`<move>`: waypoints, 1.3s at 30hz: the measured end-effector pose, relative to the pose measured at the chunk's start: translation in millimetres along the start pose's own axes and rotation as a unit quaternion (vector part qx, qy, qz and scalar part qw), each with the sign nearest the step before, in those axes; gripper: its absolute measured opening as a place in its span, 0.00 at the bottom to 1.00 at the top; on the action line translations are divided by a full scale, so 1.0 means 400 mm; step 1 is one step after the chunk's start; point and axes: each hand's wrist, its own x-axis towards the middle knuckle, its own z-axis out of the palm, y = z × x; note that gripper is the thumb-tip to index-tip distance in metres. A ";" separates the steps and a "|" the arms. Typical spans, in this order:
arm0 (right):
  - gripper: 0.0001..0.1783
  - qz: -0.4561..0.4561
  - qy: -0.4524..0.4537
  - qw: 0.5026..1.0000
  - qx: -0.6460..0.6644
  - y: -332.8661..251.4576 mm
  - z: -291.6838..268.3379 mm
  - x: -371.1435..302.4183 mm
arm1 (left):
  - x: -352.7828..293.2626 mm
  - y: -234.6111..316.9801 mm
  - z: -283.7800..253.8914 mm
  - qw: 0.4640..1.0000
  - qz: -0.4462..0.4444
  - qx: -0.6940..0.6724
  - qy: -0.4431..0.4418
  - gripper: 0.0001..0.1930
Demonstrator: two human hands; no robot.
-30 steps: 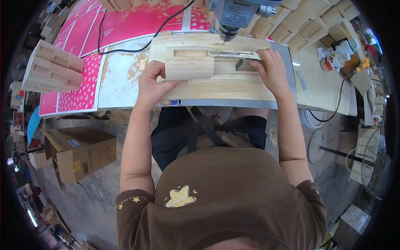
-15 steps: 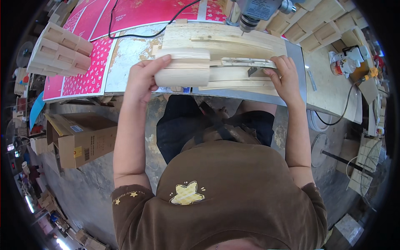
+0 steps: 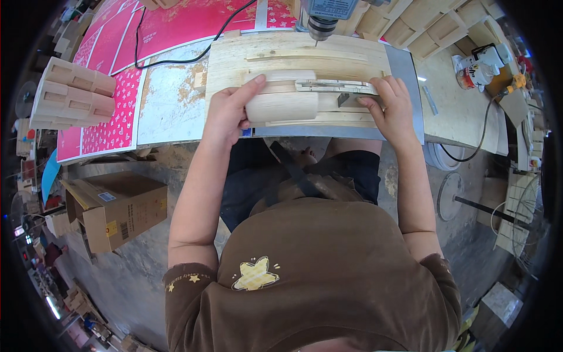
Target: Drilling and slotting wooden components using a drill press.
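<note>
My left hand (image 3: pixel 230 110) is wrapped round the left end of a pale, rounded wooden block (image 3: pixel 282 107) with a lengthwise groove, thumb on top. Its right end overlaps a narrow, light-coloured strip (image 3: pixel 334 85), tape-like in look, lying across a wooden board (image 3: pixel 234 53). My right hand (image 3: pixel 392 105) pinches the right end of this strip between thumb and fingers. Beside my right thumb, a small dark metal plate (image 3: pixel 343 100) stands up from the board. The block's underside and my left fingertips are hidden.
Behind the board hangs a drill (image 3: pixel 322 26) with its bit pointing down. Wooden pieces stand stacked at left (image 3: pixel 73 97) and far right (image 3: pixel 434 29). A black cable (image 3: pixel 176 62) crosses the table. A white container (image 3: pixel 476 75) and a small blade-like tool (image 3: pixel 430 101) lie at right.
My left hand has moved the wooden block to the right, so it now overlaps the strip's left end. My right hand keeps its pinch. The whole view has shifted slightly.
</note>
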 end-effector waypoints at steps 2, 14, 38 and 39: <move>0.18 0.003 -0.007 1.000 -0.005 -0.004 0.002 0.005 | 0.005 -0.015 0.043 0.999 -0.006 -0.026 -0.020 0.21; 0.21 0.023 0.041 0.999 -0.011 0.047 0.057 0.082 | 0.071 -0.116 0.056 0.774 0.467 0.423 0.069 0.30; 0.18 0.032 0.204 0.958 0.198 -0.058 -0.227 0.470 | 0.144 -0.140 0.012 0.756 0.437 0.466 0.143 0.30; 0.18 0.026 0.223 0.958 0.178 -0.079 -0.232 0.455 | 0.144 -0.141 0.011 0.757 0.437 0.465 0.142 0.30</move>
